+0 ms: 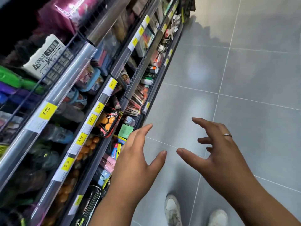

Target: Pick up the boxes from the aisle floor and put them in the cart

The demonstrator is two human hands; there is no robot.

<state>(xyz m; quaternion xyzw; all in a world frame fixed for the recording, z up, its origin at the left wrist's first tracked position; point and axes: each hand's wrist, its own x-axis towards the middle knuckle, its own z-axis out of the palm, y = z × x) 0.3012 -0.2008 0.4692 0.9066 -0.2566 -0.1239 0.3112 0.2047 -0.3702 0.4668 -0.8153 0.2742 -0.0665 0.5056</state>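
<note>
Both hands are empty. The left hand (136,160) and right hand (223,154) reach forward, fingers spread and thumbs facing, probably readying a two-handed lift. Below them is the grey tiled floor (244,79), with stocked shelves (101,98) to the left. No box or cart is in view, so a box's direction and long axis cannot be told.

Aisle floor: I see grey tiled floor (244,75) running open from near me to the far end; a hand can pass anywhere over it.
Left wall: the shelf unit (104,97) blocks the whole left side, its rails with yellow price tags (46,110) leaning out at me.
Near the shelves: my left hand (135,162), fingers spread, hangs just beside the packed lower shelves; room only to its right.
Over the tiles: my right hand (218,154) is well apart from the shelves.
Underfoot: white shoes (172,209) stand below my forearms.
</note>
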